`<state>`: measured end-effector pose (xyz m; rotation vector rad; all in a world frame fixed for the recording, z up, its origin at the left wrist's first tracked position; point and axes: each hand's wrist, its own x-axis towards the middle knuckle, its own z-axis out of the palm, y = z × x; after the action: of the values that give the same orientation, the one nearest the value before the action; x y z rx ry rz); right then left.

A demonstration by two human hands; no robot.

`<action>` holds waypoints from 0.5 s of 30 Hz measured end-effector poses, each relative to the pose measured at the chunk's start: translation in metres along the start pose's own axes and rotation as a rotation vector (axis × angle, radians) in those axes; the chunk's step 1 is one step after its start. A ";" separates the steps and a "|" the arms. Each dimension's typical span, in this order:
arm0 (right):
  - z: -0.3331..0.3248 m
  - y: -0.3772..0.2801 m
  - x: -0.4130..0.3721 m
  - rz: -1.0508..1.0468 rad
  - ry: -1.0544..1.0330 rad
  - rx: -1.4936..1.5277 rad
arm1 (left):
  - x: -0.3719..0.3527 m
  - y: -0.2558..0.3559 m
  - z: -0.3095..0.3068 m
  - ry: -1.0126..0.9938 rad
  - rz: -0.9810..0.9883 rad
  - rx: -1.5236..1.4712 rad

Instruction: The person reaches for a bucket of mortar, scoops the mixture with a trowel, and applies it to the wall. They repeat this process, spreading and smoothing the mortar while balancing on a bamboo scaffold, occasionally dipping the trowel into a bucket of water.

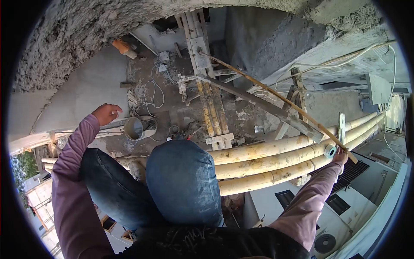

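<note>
Pole, long, thin and tan, slants to your right hand at right, beside a green-and-white ring, perhaps for steadying; you cannot tell whether that grip encloses it. Your left hand, released, extends left, seemingly for balance.

Bamboo right of the knees

The right hand is at the stick's near end, beside a roll. Planks stretch ahead, left of the stick's near end. Left of the planks is a bucket; farther left, the left hand.
</note>
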<state>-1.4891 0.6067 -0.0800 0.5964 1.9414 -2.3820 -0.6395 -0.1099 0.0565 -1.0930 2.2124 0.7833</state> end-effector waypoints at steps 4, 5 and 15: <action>0.047 -0.015 -0.019 -0.152 0.046 -0.131 | -0.006 -0.019 0.002 0.062 0.048 0.024; 0.050 -0.023 -0.017 -0.124 0.027 -0.101 | -0.006 -0.023 0.004 0.075 0.062 0.030; 0.171 -0.078 -0.175 -0.490 -0.044 0.116 | -0.024 -0.012 -0.010 0.099 0.138 -0.106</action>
<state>-1.3938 0.4229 0.0722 0.0635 2.1415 -2.7628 -0.6193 -0.1108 0.0767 -1.0584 2.3728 0.9331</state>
